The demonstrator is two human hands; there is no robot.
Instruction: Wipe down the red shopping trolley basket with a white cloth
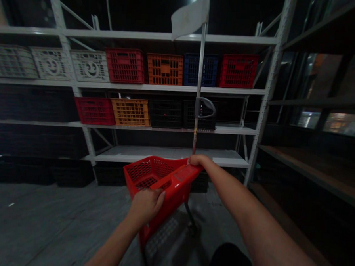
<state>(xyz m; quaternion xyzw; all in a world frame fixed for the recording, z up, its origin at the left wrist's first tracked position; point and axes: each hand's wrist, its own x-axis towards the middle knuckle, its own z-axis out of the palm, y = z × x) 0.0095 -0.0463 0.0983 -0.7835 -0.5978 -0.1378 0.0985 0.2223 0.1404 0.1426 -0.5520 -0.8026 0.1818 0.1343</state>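
A red plastic shopping cart [174, 192] stands on the floor in front of me, turned at an angle. My left hand [148, 203] is closed over the near left end of its handle. Farther off, my right hand [196, 160] grips the handle's right end, next to a tall pole [201, 66]. The pole carries a white flag [190, 20] at the top and a grey loop handle [207, 108] lower down. Through the cart's perforated walls no contents show. Both hands hide parts of the handle.
White metal shelving [168, 87] spans the view behind the cart. On it sit a red crate [125, 66], an orange crate [165, 70], a blue crate [192, 70], white crates [90, 66] and black crates [165, 114]. Dark shelves [312, 168] rise at right; grey floor [56, 218] lies at left.
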